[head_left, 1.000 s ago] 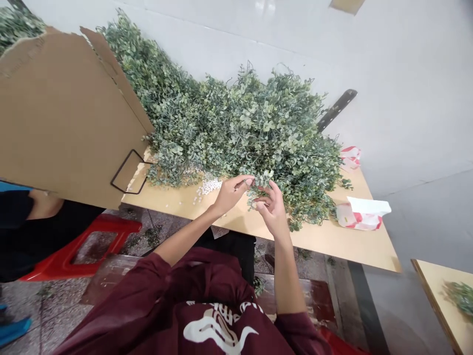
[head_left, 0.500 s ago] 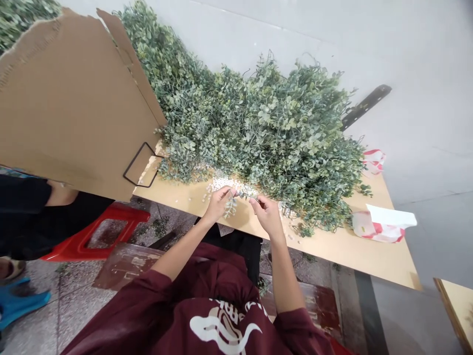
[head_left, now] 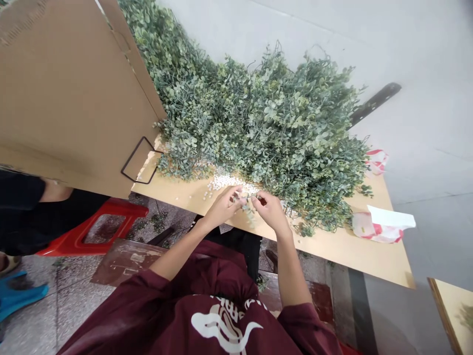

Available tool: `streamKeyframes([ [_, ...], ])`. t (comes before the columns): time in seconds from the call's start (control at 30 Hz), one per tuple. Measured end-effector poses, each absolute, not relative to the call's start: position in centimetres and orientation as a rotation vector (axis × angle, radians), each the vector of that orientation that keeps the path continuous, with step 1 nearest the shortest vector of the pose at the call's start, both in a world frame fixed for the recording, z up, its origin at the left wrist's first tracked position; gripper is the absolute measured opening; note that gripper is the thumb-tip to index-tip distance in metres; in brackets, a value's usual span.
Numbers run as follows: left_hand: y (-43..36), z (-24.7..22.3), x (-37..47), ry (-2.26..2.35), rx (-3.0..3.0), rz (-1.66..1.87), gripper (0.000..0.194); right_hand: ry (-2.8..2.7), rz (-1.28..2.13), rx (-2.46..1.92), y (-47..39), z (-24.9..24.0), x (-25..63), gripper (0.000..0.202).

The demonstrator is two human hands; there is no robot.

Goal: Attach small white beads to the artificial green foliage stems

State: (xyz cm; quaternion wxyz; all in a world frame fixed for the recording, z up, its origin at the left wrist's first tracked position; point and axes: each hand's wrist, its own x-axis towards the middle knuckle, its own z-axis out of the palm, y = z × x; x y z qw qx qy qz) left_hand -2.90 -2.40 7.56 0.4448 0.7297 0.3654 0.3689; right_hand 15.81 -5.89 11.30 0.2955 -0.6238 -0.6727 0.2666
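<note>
Both hands meet over the near edge of a wooden tabletop (head_left: 369, 251). My left hand (head_left: 226, 206) is closed on a small artificial eucalyptus sprig (head_left: 249, 212), whose leaves hang below the fingers. Close beside it, my right hand (head_left: 269, 209) pinches the thin end of the same sprig with thumb and forefinger. Just beyond the hands lies a scatter of small white bead-like pieces (head_left: 225, 181). Behind them rises a large heap of artificial eucalyptus greenery (head_left: 258, 118), spread along the table against the wall.
A tall cardboard sheet (head_left: 74, 98) stands at the left, with a black wire frame (head_left: 142, 160) by its edge. A red-and-white plastic bag (head_left: 380, 229) lies right. A red stool (head_left: 99, 229) and another person's dark clothing (head_left: 22, 212) are at left.
My left hand has moved right, and the hands are now closer together. The sprig's hanging leaves have shifted right with it. The view has tilted slightly.
</note>
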Motion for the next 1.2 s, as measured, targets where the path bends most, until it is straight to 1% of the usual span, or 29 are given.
streamKeyframes([
  [0.07,-2.4,7.8,-3.1,0.945,1.775,1.102,0.038,-1.802,0.79,-1.642,-5.6,10.4,15.5,0.033],
  [0.13,-2.4,7.9,-3.3,0.942,1.707,1.168,0.031,-1.802,0.867,-1.617,-5.3,9.5,15.3,0.034],
  [0.2,-2.2,7.9,-3.7,0.879,1.619,1.124,0.03,-1.793,0.93,-1.599,-5.0,8.7,15.2,0.033],
  [0.33,-1.5,7.4,-4.3,0.744,1.566,0.92,0.029,-1.757,0.964,-1.606,-4.4,7.6,15.8,0.031],
  [0.47,-0.3,6.5,-4.2,0.937,1.725,0.847,0.024,-1.673,0.996,-1.606,-3.7,6.3,17.1,0.024],
  [0.57,0.2,5.7,-3.5,1.174,1.888,0.891,0.023,-1.599,0.942,-1.705,-3.0,5.2,17.8,0.027],
  [0.67,0.1,5.1,-2.6,1.314,1.993,0.947,0.029,-1.611,0.848,-1.808,-2.5,4.5,17.6,0.026],
  [0.77,-0.1,4.7,-2.0,1.347,2.122,0.91,0.034,-1.666,0.771,-1.866,-2.1,4.4,17.1,0.019],
  [0.87,0.1,4.4,-2.0,1.322,2.245,0.827,0.026,-1.76,0.721,-1.904,-1.8,4.4,16.8,0.008],
  [0.9,0.2,4.3,-2.1,1.306,2.285,0.807,0.029,-1.786,0.704,-1.917,-1.7,4.5,16.8,0.007],
  [0.97,0.5,4.1,-2.2,1.244,2.359,0.782,0.037,-1.801,0.671,-1.937,-1.7,4.5,16.8,0.007],
  [1.07,0.7,3.6,-2.3,1.115,2.408,0.817,0.034,-1.705,0.677,-1.906,-2.0,4.4,16.9,0.011],
  [1.2,0.4,2.8,-2.1,1.021,2.397,0.876,0.035,-1.339,0.958,-1.675,-2.8,4.4,16.8,0.022],
])
